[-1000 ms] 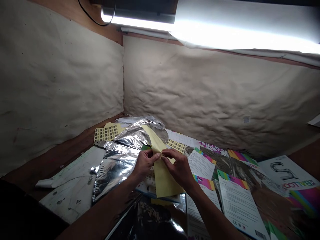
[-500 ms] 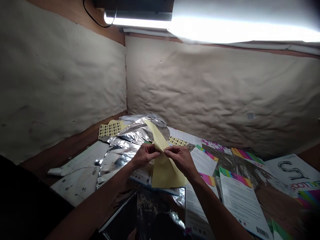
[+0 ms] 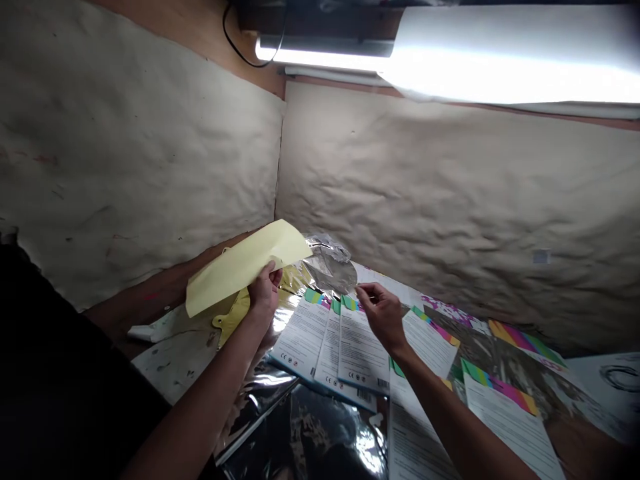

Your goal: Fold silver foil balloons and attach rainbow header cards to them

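Plainly, one yellow sheet [image 3: 235, 270] hangs upper-left of three overlapping printed cards [image 3: 305, 333], pinched at its lower edge by the left hand [image 3: 263, 293], forearm slanting inward, while at the cards' upper right the right hand [image 3: 383, 313] arches, fingertips pressed together, whether on anything unclear.

The sheet [image 3: 240, 270] is at the left, in the left hand [image 3: 265, 291]. The right hand [image 3: 384, 319] is to its right, near the far end of overlapping cards [image 3: 305, 340]. More cards lie further right, film [image 3: 325, 440] on the near side, a wall [image 3: 425, 187] at the far side.
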Motion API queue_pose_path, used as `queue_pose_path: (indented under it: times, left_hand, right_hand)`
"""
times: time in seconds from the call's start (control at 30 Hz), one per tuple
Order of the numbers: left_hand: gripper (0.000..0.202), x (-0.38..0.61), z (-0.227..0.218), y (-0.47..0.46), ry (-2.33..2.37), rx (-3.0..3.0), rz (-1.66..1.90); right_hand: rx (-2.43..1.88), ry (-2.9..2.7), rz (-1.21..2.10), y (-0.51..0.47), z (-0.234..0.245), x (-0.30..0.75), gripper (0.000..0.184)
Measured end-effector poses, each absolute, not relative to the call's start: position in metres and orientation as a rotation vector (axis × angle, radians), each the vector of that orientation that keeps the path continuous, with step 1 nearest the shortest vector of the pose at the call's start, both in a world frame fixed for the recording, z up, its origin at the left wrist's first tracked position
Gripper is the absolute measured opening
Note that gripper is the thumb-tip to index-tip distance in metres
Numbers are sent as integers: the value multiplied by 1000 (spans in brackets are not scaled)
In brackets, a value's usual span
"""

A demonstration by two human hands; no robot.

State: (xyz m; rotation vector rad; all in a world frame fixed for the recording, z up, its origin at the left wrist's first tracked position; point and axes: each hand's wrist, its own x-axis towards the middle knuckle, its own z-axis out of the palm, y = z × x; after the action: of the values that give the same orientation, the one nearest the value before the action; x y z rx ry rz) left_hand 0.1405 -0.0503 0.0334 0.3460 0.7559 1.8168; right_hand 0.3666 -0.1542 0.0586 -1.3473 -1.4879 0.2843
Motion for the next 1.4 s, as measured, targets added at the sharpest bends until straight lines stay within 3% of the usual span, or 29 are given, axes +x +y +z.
queue_pose_path:
  times: [0.23,0.5,0.87,1.13,1.3,1.4]
  left_hand:
    - [32,154,31,-61,831,303,1846]
    - [31,158,31,-64,872,319,1788]
    - [25,161,36,-69,877,320,1757]
    - [27,158,26,-66,895,393,1724]
    - [28,158,26,-65,892,404,1712]
    - [27,158,29,-66,892,393,1708]
  right_hand:
    - [-1325,-2056,-83,-121,18,351,14]
    - [-1492,-2318,-310,-111,8,343,13]
    - [-1544,-2410,-227,-113,6,344,14]
    - [-1397,-2627,9,-123,22,344,21]
    - [-1460,-2513,60,-133,14,345,15]
    - [-1466,-2448,2,-137,7,344,21]
